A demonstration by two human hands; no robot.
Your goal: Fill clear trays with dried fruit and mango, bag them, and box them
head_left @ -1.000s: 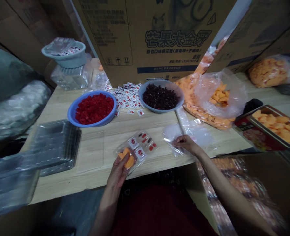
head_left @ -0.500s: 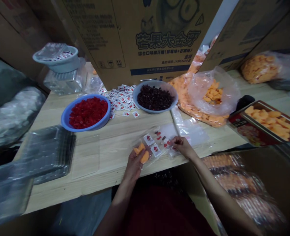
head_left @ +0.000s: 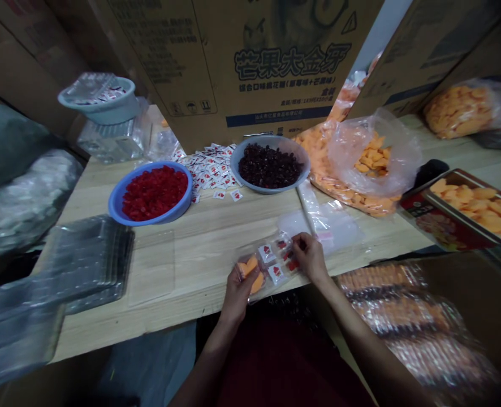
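Head view, left to right: with my left grip (head_left: 237, 294) I pinch the near-left end of the clear tray (head_left: 271, 288), thumb over the orange pieces (head_left: 257, 281); that hold should stay light, so the thin plastic doesn't buckle, and level, so nothing slides between compartments. The tray lies over the front edge of the surface (head_left: 199, 237), and past my thumb the white packets (head_left: 276, 273) sit in its middle, which I would leave untouched. At the far end my right grip (head_left: 310, 260) is bent over the red pieces (head_left: 293, 264), but I cannot tell whether its fingertips close on anything; small, careful pressure suits that end best. Around me, from the left, come a stack of clear trays (head_left: 87, 254), the blue bowl (head_left: 115, 204) of red candy, scattered packets (head_left: 212, 164) below a tall carton (head_left: 216, 34), and the grey bowl (head_left: 271, 190) of dark candy, all set back from my wrists. Nearer trouble is the loose film (head_left: 344, 229) just beyond the tray, easily snagged by my knuckles. Farther right, the big bag (head_left: 373, 204) and the red tin (head_left: 432, 226) stand well apart.
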